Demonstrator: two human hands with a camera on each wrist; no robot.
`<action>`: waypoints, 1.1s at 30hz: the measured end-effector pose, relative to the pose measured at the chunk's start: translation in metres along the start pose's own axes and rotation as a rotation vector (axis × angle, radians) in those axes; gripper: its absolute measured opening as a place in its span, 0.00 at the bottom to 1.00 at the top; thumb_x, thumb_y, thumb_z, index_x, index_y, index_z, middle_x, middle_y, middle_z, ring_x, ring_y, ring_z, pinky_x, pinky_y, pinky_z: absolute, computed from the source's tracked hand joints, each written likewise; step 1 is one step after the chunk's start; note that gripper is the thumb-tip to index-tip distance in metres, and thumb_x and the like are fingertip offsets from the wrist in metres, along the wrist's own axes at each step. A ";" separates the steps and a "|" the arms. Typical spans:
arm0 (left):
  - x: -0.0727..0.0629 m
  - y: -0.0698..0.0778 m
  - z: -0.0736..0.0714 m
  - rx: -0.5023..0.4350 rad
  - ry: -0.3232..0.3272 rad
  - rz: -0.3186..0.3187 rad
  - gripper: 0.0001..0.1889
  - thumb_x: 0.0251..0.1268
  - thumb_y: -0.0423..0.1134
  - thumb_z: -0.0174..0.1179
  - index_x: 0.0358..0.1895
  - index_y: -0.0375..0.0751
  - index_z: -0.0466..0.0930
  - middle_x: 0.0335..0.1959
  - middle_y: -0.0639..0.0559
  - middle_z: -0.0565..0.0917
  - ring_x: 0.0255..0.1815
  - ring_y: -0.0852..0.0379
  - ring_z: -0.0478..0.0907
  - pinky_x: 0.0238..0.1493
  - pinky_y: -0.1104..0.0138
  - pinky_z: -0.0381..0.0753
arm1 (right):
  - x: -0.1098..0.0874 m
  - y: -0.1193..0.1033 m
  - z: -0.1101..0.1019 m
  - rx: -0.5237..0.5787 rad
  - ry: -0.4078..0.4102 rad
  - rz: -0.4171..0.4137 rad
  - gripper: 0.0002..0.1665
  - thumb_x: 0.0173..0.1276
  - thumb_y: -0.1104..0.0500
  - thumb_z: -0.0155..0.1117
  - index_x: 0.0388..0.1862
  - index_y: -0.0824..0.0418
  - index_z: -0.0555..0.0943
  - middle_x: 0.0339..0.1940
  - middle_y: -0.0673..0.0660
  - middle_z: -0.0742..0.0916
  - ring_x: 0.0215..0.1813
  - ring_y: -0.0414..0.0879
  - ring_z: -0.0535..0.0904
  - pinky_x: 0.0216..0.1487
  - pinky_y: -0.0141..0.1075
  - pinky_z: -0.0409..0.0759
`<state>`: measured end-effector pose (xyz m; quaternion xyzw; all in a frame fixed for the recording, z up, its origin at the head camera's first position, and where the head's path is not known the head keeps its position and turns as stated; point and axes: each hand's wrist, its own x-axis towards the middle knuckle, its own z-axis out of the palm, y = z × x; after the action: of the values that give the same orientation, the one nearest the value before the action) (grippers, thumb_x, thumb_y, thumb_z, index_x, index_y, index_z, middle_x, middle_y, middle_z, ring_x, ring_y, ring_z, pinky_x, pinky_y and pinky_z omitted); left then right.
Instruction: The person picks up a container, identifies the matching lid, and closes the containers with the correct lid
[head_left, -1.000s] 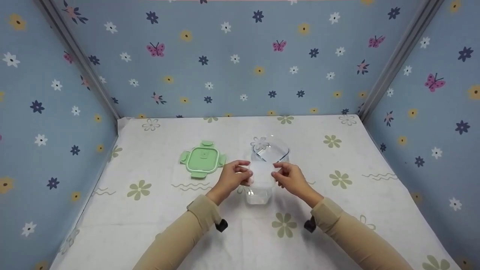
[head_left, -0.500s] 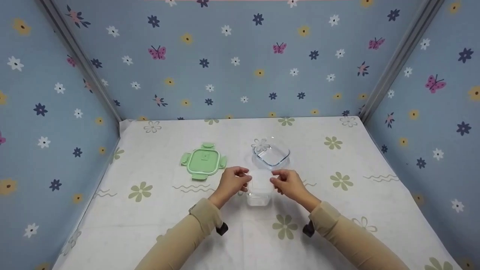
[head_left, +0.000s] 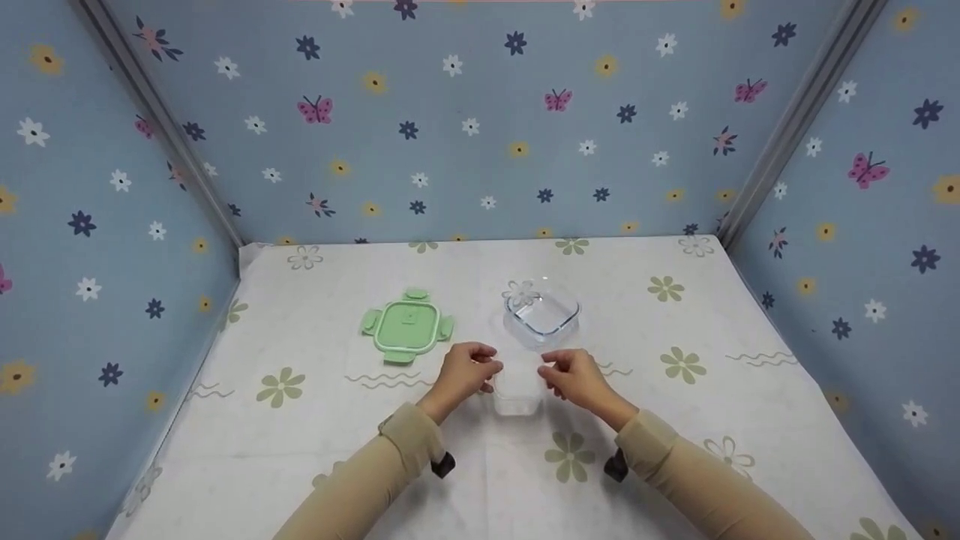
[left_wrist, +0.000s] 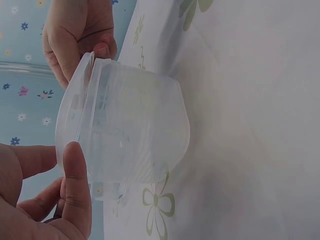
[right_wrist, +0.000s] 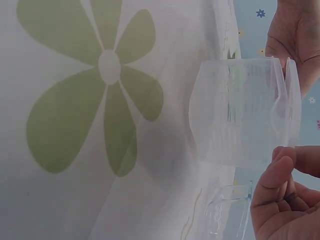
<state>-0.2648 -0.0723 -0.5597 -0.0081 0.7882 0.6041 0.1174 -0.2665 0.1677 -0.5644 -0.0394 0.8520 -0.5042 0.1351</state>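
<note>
The head view looks from above, forward and down, and it stands farthest: it takes in the surface (head_left: 300, 465) as well as the flowered walls (head_left: 465, 161). The 2 wrist views are near and low, each turned on its side (up lies to the left in the left wrist view, to the right in the other). They face forward from opposite sides and share the translucent box (left_wrist: 135, 125), the left hand (head_left: 457, 379) and the right hand (head_left: 581, 382).
</note>
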 end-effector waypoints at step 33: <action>0.005 -0.014 -0.002 0.015 -0.028 0.003 0.16 0.73 0.32 0.66 0.58 0.25 0.83 0.40 0.47 0.81 0.35 0.58 0.81 0.35 0.68 0.90 | -0.002 0.000 0.007 -0.078 0.023 -0.046 0.20 0.78 0.62 0.68 0.63 0.72 0.84 0.29 0.54 0.86 0.27 0.42 0.79 0.28 0.30 0.78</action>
<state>-0.2674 -0.0775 -0.5738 0.0025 0.7911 0.5983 0.1275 -0.2631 0.1625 -0.5676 -0.0585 0.8714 -0.4739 0.1123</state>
